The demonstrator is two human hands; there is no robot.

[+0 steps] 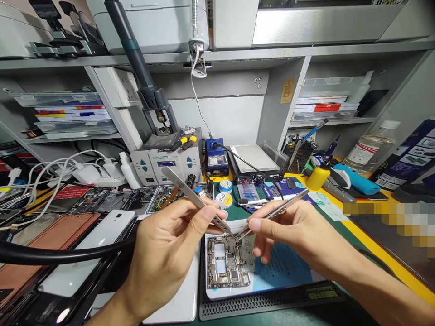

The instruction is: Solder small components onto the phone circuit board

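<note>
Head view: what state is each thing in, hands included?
Left hand: gripping metal tweezers
Right hand: gripping the second tweezers
Circuit board: lying flat, uncovered
Yellow bottle: upright
Clear bottle: upright, capped
Blue station: display showing digits
White panel: lying flat
Yellow-handled tool: lying atop the gray station
Red switch: setting unclear

The scene is brightly lit. Below the bare right hand [288, 226], a shadow is cast on the flat blue-and-white pad [272, 283]; glare is returned by the brushed silver metal panel [299, 27], upper right. Side edges are stretched; the right margin is partly pixelated.
</note>
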